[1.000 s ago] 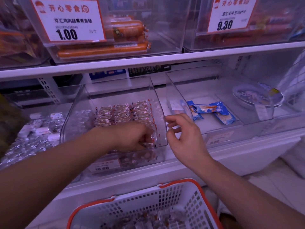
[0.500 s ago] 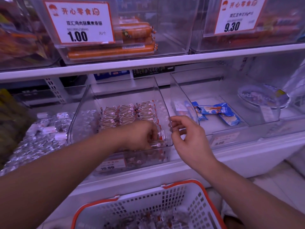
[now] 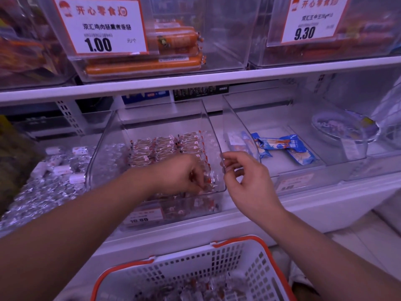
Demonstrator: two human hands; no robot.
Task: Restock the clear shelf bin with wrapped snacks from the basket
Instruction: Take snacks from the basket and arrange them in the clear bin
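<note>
left hand [image 3: 184,174]: reaches into clear bin [image 3: 108,148], fingers curled pinching wrapped snacks [image 3: 165,148] | right hand [image 3: 249,181]: thumb and fingertips pinch the bin's right wall | basket [image 3: 195,268]: below both hands

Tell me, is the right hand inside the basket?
No, the right hand is up at the clear bin's right wall, above the basket.

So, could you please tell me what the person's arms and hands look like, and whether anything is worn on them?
Both forearms are bare as far as the view shows: no sleeves, gloves, watch or bracelets. No rings show on the left hand or the right hand. The nails that can be seen on the right hand look short and plain. The upper arms are out of view, so any sleeves further up cannot be told.
</note>
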